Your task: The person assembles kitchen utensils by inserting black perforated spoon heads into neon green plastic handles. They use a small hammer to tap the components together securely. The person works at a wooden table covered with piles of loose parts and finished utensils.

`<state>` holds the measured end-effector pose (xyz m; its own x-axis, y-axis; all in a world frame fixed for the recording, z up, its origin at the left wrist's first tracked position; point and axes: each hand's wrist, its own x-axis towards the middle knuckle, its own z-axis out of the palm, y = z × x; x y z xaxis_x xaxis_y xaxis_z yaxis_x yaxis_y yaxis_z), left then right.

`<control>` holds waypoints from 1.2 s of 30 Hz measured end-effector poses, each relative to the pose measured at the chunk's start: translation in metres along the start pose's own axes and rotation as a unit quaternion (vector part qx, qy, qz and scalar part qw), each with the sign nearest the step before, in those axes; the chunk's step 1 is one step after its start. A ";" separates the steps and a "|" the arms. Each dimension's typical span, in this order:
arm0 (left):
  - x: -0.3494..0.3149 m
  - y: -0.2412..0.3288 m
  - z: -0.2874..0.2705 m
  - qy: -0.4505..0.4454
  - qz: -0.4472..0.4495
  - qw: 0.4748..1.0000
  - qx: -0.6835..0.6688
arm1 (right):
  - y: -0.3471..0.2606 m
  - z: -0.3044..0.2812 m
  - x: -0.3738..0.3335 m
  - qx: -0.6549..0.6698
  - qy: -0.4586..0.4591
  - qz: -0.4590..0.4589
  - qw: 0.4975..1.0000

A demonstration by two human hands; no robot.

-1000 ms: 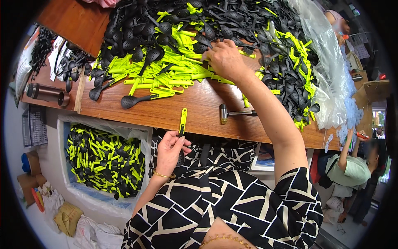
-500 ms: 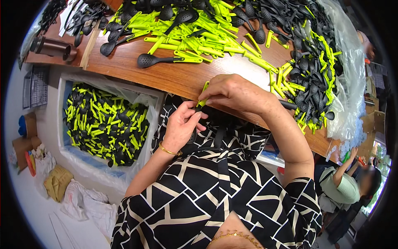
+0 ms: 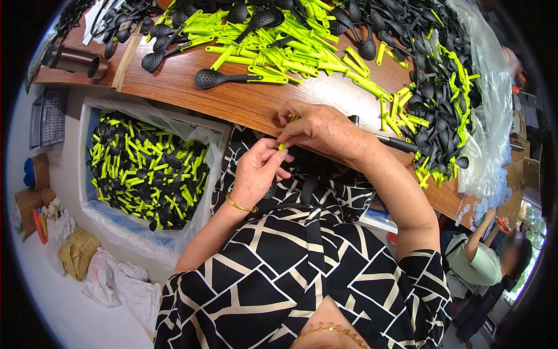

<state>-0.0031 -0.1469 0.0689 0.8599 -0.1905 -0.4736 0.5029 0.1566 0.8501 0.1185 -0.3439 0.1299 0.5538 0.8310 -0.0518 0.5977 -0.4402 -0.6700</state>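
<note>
At the table's front edge, my left hand [image 3: 258,168] and my right hand [image 3: 322,129] meet over a small lime-green handle [image 3: 282,146]. The left thumb and fingertips pinch its lower end; a dark rounded spoon head shows in part below that hand. My right fingers are curled round the handle's upper part and hide most of it. Beyond the hands, a black slotted spoon [image 3: 212,78] with a green handle lies on the wooden table [image 3: 168,90]. A heap of loose green handles [image 3: 290,52] is piled behind it.
Black spoon heads [image 3: 427,90] are heaped at the right beside clear plastic sheeting [image 3: 491,116]. A tool with a black grip [image 3: 398,143] lies partly behind my right forearm. At the left stands a plastic-lined box [image 3: 218,139] of green-handled spoons. A brown metal cylinder [image 3: 81,63] lies at far left; a person [image 3: 476,262] works at far right.
My right hand has shifted slightly left and its fingers cover more of the green handle. More of the black-gripped tool shows behind the forearm. My left hand stays nearly in place.
</note>
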 end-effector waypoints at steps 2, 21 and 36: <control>0.003 -0.004 -0.002 -0.002 -0.001 1.000 -0.003 | -0.004 0.001 -0.002 -0.043 0.017 0.003 0.999; 0.005 0.009 0.010 -0.014 -0.039 0.997 -0.058 | 0.009 -0.021 -0.140 -0.206 0.210 0.155 0.943; 0.006 -0.008 0.005 -0.036 -0.015 0.996 -0.080 | -0.023 0.001 -0.067 -0.195 0.258 -0.014 0.946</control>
<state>-0.0022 -0.1542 0.0604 0.8383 -0.2651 -0.4765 0.5415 0.3019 0.7847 0.0672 -0.3892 0.1482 0.6836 0.6123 0.3971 0.7292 -0.5960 -0.3363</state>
